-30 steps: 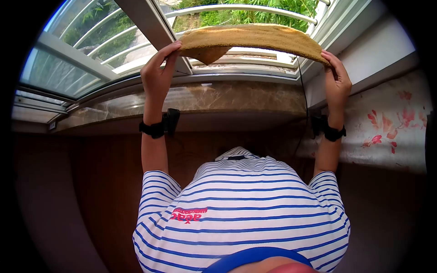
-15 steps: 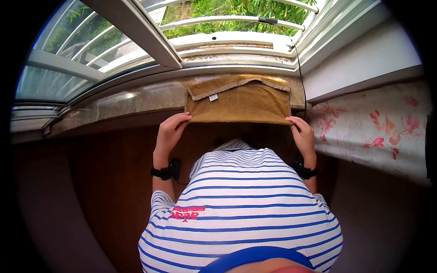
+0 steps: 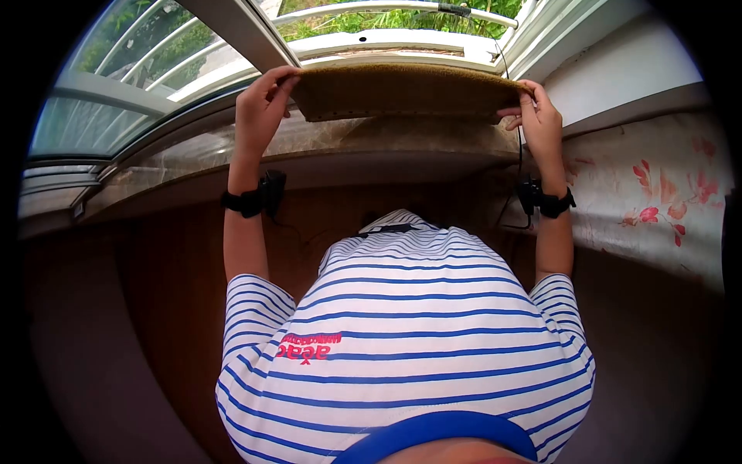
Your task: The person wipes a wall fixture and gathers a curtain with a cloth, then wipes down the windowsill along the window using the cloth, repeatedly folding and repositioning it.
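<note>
A brown towel is stretched between my two hands, raised above the stone windowsill and hanging down from its upper edge. My left hand pinches its upper left corner. At the upper right corner, my right hand grips the cloth between thumb and fingers. The upper edge runs nearly straight, with a slight bow. Whatever lies directly behind the towel is hidden.
Behind the towel is an open window with white bars and greenery outside. A glass pane stands at the left. A floral cloth hangs at the right, and a thin black cable runs down near my right hand.
Both hands have risen and moved forward, lifting the towel off the sill. Its folded-back flap and white tag no longer show, and it now hangs as one panel.
</note>
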